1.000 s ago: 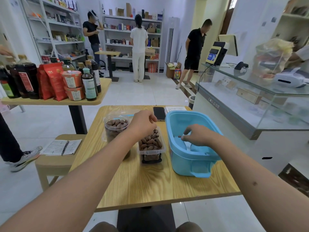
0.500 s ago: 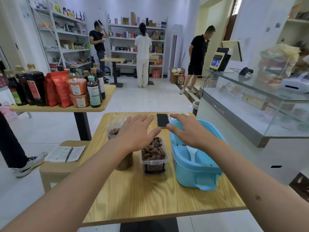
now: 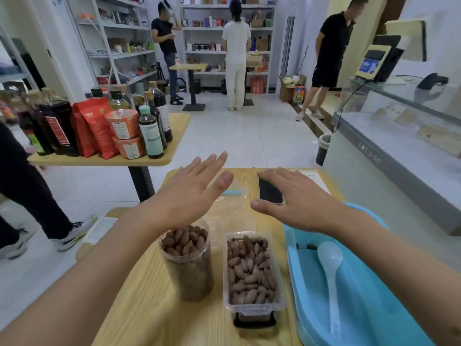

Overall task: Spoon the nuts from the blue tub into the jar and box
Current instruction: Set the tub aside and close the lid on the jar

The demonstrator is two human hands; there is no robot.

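Observation:
A clear round jar point(image 3: 187, 260) heaped with brown nuts stands on the wooden table point(image 3: 149, 308). Right of it sits a clear rectangular box point(image 3: 250, 270), also full of nuts. The blue tub point(image 3: 349, 295) is at the right edge; a pale plastic spoon point(image 3: 330, 268) lies inside it, with one or two nuts near its far wall. My left hand point(image 3: 192, 193) hovers beyond the jar with fingers stretched flat. My right hand point(image 3: 296, 198) is spread flat above the far end of the table, past the tub. Neither hand holds anything.
A black phone point(image 3: 268, 192) and a clear lid point(image 3: 232, 196) lie on the far part of the table under my hands. A side table point(image 3: 104, 159) with bottles, red bags and cups stands at left. A glass counter point(image 3: 399, 146) runs along the right. Three people stand at the shelves.
My right hand let go of the spoon, which now lies in the tub. Both hands rose and opened flat, reaching toward the table's far end. The view dropped closer to the jar and box.

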